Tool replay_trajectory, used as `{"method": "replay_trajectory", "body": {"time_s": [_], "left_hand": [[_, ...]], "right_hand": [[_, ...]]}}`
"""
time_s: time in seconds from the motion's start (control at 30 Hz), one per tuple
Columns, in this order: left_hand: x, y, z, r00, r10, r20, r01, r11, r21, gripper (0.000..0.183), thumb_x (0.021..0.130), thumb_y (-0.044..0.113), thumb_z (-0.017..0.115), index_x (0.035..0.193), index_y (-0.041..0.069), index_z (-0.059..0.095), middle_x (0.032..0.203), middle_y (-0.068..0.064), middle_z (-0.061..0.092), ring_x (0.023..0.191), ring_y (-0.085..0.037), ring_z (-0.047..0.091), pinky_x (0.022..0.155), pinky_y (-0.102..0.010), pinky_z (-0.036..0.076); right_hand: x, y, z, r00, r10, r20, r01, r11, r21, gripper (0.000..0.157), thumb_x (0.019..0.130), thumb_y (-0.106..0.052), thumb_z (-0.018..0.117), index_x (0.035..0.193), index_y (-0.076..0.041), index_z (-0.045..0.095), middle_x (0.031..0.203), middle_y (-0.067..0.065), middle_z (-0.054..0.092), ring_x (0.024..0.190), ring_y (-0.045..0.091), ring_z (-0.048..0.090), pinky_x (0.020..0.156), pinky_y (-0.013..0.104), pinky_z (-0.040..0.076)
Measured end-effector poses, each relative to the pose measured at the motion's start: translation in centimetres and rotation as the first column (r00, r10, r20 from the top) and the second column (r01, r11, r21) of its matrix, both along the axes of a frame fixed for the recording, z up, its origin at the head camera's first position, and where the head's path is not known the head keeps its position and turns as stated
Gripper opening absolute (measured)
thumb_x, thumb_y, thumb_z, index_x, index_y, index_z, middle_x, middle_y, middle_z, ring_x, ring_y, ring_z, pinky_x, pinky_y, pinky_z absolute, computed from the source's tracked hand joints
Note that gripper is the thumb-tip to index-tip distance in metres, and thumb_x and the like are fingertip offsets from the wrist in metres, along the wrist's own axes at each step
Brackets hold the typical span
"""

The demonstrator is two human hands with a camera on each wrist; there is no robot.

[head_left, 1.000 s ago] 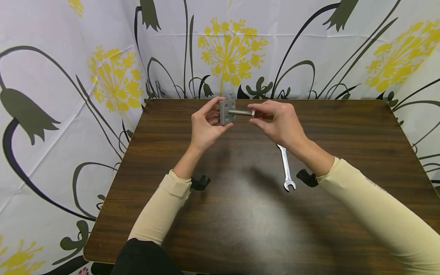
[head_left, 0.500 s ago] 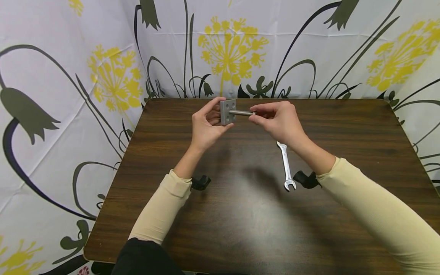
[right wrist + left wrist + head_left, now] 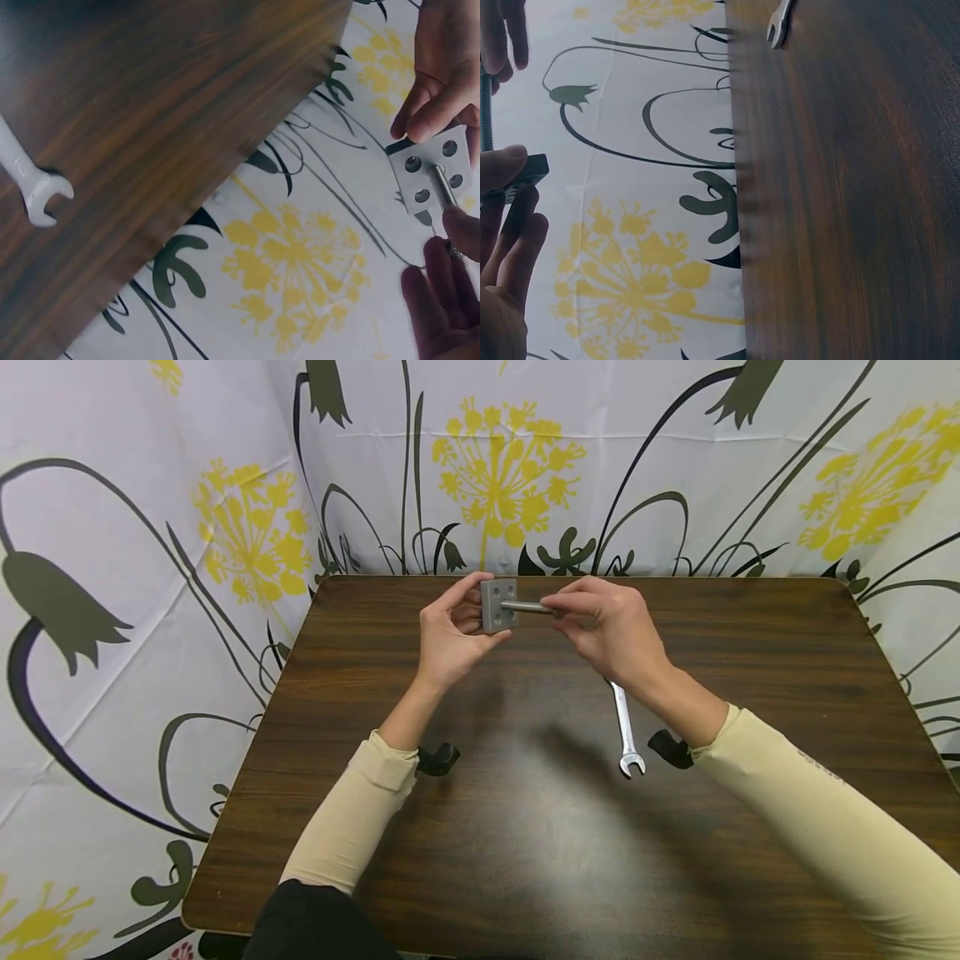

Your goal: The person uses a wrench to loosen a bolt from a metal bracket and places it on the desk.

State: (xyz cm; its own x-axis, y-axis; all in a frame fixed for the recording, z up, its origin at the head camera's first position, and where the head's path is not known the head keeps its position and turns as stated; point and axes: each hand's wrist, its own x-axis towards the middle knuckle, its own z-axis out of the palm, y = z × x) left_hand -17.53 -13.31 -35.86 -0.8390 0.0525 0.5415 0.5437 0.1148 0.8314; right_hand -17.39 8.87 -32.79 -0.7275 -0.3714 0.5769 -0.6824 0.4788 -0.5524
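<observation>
Above the far part of the table, my left hand [image 3: 448, 643] grips a small grey metal plate [image 3: 491, 607] by its edges, between thumb and fingers. Several round holes show in the plate's face in the right wrist view, and a bolt [image 3: 444, 186] stands out from its middle. Thumb and fingers of my right hand [image 3: 615, 625] pinch the bolt's outer end, hiding its head. In the left wrist view the plate [image 3: 534, 169] and the bolt's threaded shank [image 3: 486, 112] show only at the left edge.
An open-end wrench [image 3: 625, 727] lies on the dark wooden table [image 3: 525, 843], below my right wrist; its upper end is hidden by that hand. A floral curtain [image 3: 375, 468] hangs behind the table and along its left side. Black wrist cameras [image 3: 437, 759] jut from both sleeves.
My right fingers have shifted on the bolt's end; the bolt head, visible a second ago, is covered now. My left hand and the plate have hardly moved.
</observation>
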Motion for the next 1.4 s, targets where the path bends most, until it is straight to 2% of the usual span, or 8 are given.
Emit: {"method": "replay_trajectory", "body": {"time_s": [0.1, 0.17, 0.23, 0.4, 0.47, 0.73, 1.07, 1.4], "left_hand": [[0.0, -0.1, -0.1, 1.000, 0.002, -0.014, -0.002, 1.000, 0.007, 0.066, 0.060, -0.024, 0.081, 0.121, -0.011, 0.059, 0.090, -0.020, 0.060, 0.078, -0.025, 0.069, 0.077, -0.041, 0.059], [-0.1, -0.1, -0.1, 1.000, 0.004, -0.015, -0.004, 1.000, 0.010, 0.066, 0.060, -0.024, 0.081, 0.121, -0.011, 0.059, 0.090, -0.020, 0.060, 0.079, -0.026, 0.069, 0.078, -0.040, 0.059], [-0.1, -0.1, -0.2, 1.000, 0.006, -0.019, -0.006, 1.000, 0.010, 0.066, 0.060, -0.023, 0.081, 0.121, -0.011, 0.059, 0.090, -0.021, 0.061, 0.078, -0.027, 0.069, 0.077, -0.041, 0.059], [-0.2, -0.2, -0.4, 1.000, 0.022, -0.022, -0.021, 1.000, 0.012, 0.065, 0.060, -0.023, 0.081, 0.121, -0.010, 0.060, 0.089, -0.021, 0.061, 0.078, -0.029, 0.069, 0.077, -0.042, 0.059], [-0.1, -0.3, -0.4, 1.000, 0.023, -0.019, -0.023, 1.000, 0.012, 0.066, 0.060, -0.023, 0.081, 0.121, -0.010, 0.060, 0.089, -0.020, 0.061, 0.078, -0.028, 0.070, 0.077, -0.042, 0.059], [-0.1, -0.3, -0.3, 1.000, 0.020, -0.004, -0.019, 1.000, 0.010, 0.066, 0.059, -0.023, 0.081, 0.121, -0.009, 0.060, 0.089, -0.021, 0.062, 0.077, -0.026, 0.069, 0.077, -0.041, 0.059], [-0.8, -0.7, -1.6, 1.000, -0.014, 0.022, 0.013, 0.999, 0.035, 0.072, 0.058, -0.025, 0.081, 0.123, -0.008, 0.057, 0.093, -0.021, 0.061, 0.083, -0.030, 0.070, 0.078, -0.041, 0.059], [-1.3, -1.2, -3.1, 0.966, -0.068, 0.249, 0.067, 0.998, 0.013, 0.076, 0.059, -0.023, 0.082, 0.125, 0.001, 0.052, 0.103, -0.016, 0.059, 0.094, -0.031, 0.069, 0.076, -0.038, 0.059]], "right_hand": [[-0.1, 0.1, 0.1, 0.988, -0.035, 0.148, 0.038, 0.999, -0.017, 0.034, 0.080, -0.007, 0.082, 0.112, -0.005, 0.074, 0.090, 0.005, 0.073, 0.078, 0.014, 0.069, 0.069, 0.022, 0.055], [-0.2, 0.1, 0.2, 0.958, -0.047, 0.284, 0.060, 0.998, -0.035, 0.035, 0.080, -0.013, 0.083, 0.113, -0.004, 0.073, 0.087, 0.007, 0.073, 0.075, 0.013, 0.068, 0.066, 0.019, 0.054], [-0.2, 0.1, 0.4, 0.897, -0.019, 0.442, 0.064, 0.994, -0.086, 0.033, 0.082, -0.018, 0.082, 0.111, -0.003, 0.074, 0.086, 0.009, 0.073, 0.073, 0.014, 0.069, 0.064, 0.020, 0.054], [-0.3, 0.0, 0.8, 0.681, 0.161, 0.715, 0.118, 0.939, -0.324, 0.035, 0.089, -0.025, 0.075, 0.109, 0.003, 0.072, 0.089, 0.014, 0.073, 0.078, 0.022, 0.072, 0.076, 0.034, 0.059], [-0.3, -0.1, 0.8, 0.654, 0.186, 0.734, 0.141, 0.923, -0.359, 0.033, 0.090, -0.024, 0.073, 0.108, 0.005, 0.072, 0.088, 0.014, 0.073, 0.078, 0.022, 0.072, 0.078, 0.037, 0.059], [-0.4, 0.1, 0.6, 0.810, 0.001, 0.586, 0.123, 0.977, -0.172, 0.024, 0.083, -0.019, 0.081, 0.101, -0.004, 0.077, 0.086, 0.007, 0.074, 0.076, 0.013, 0.070, 0.067, 0.022, 0.056], [-0.2, 0.9, 0.2, 0.851, -0.086, 0.519, 0.148, 0.986, -0.079, 0.022, 0.082, -0.023, 0.082, 0.097, -0.008, 0.078, 0.087, 0.005, 0.074, 0.075, 0.012, 0.066, 0.061, 0.021, 0.051], [-0.1, 1.8, -1.6, 0.913, -0.203, 0.353, 0.167, 0.977, 0.130, 0.017, 0.079, -0.019, 0.084, 0.092, -0.010, 0.079, 0.086, 0.001, 0.072, 0.071, 0.012, 0.065, 0.059, 0.023, 0.048]]}}
